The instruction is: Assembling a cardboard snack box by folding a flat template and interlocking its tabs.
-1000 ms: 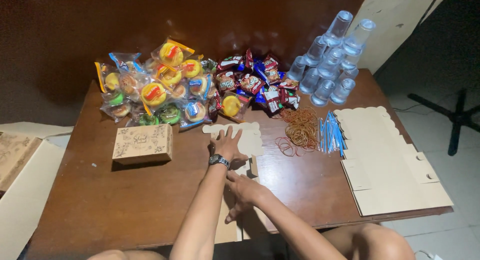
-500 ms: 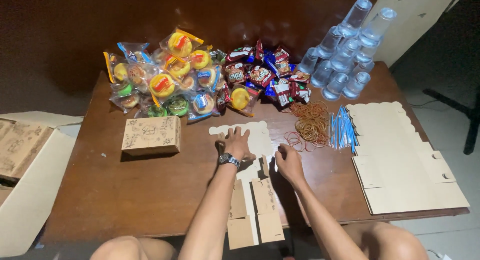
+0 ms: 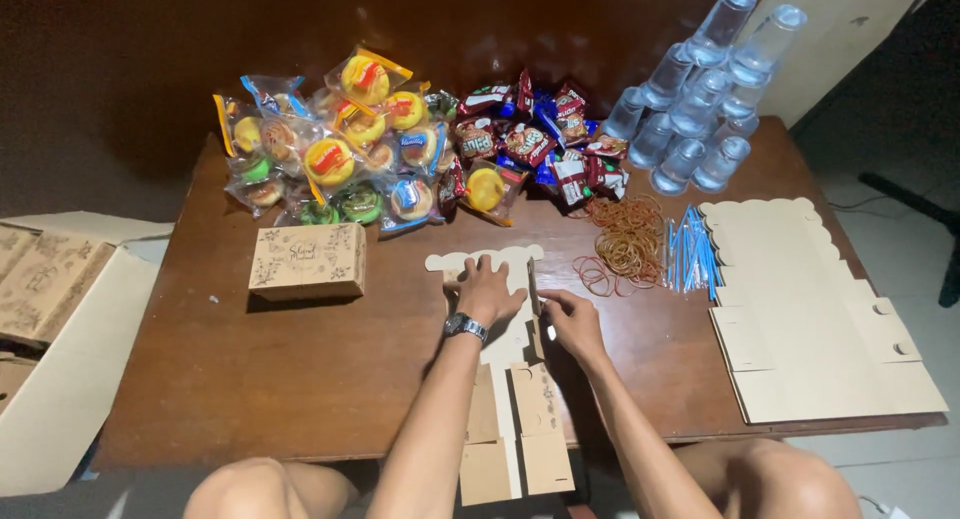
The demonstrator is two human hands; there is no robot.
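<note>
**Flat cardboard box blank pressed and folded at the desk's near edge**

Cardboard box blank (image 3: 505,379) lies unfolded on the brown desk (image 3: 250,379), its lower flaps hanging past the near edge. Left hand (image 3: 487,291), wearing a wristwatch (image 3: 465,327), presses flat with fingers spread on the blank's scalloped upper part. Right hand (image 3: 570,317) pinches a side flap, lifting it upright. Left of the blank sits a finished printed box (image 3: 307,262); right of it lie rubber bands (image 3: 625,241) and blue straws (image 3: 690,254).
</note>
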